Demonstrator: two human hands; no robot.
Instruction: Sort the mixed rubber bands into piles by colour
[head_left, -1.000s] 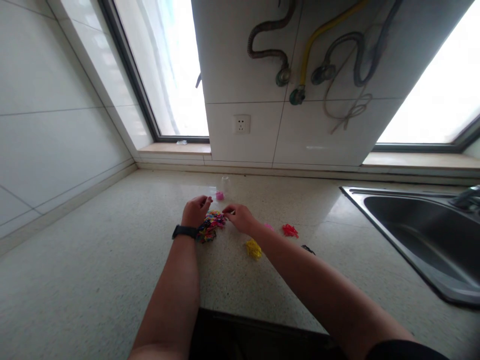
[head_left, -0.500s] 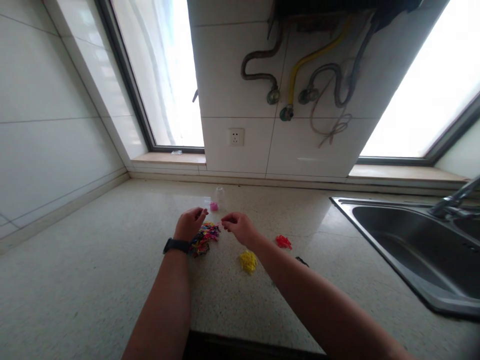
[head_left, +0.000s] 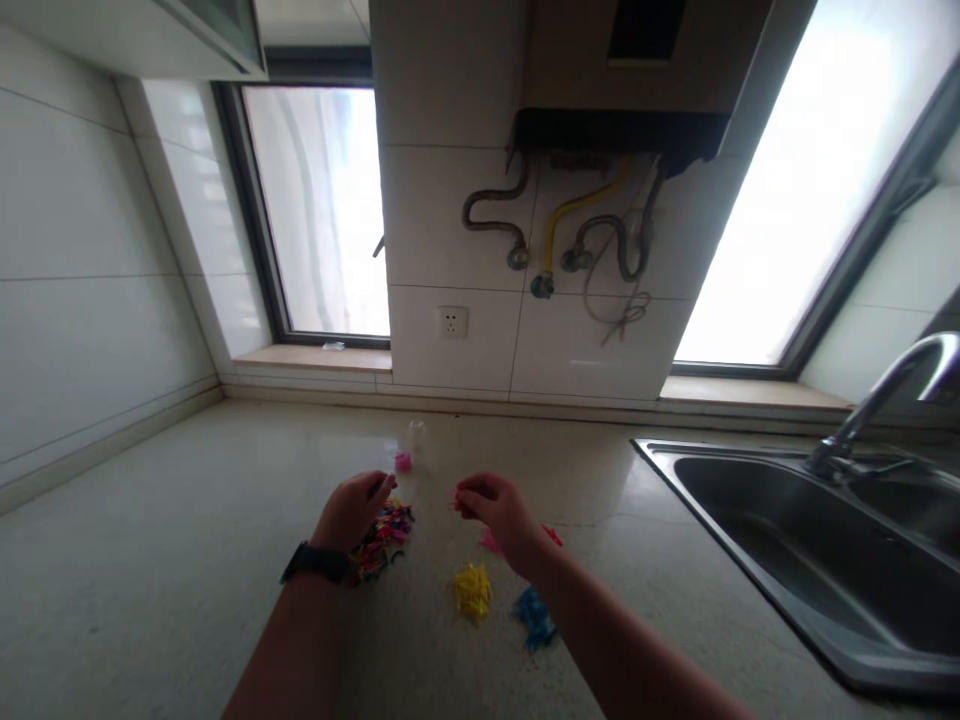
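Observation:
My left hand (head_left: 354, 512), a dark watch at its wrist, rests over the left side of a mixed heap of small coloured strands (head_left: 386, 528). Its fingers are curled together, and what they hold, if anything, is hidden. Right of that heap and above the counter, my right hand (head_left: 495, 508) pinches a small pink strand (head_left: 454, 498). Below it lie a pink pile (head_left: 490, 541), a yellow pile (head_left: 472, 594) and a blue pile (head_left: 535, 618). A red pile (head_left: 553, 535) is partly covered by my right wrist. The strands are too small to name surely.
Behind the heap are a small pink object (head_left: 403, 462) and a clear container (head_left: 417, 432) on the speckled counter (head_left: 187, 560). To the right is a steel sink (head_left: 750, 520) with a curved faucet (head_left: 877, 400). Hoses and a socket (head_left: 453, 321) are on the tiled wall.
My right hand has moved right, away from the mixed heap, with a pink strand in its fingertips. My left hand stays by the heap. The view has tilted up, and the blue pile now shows.

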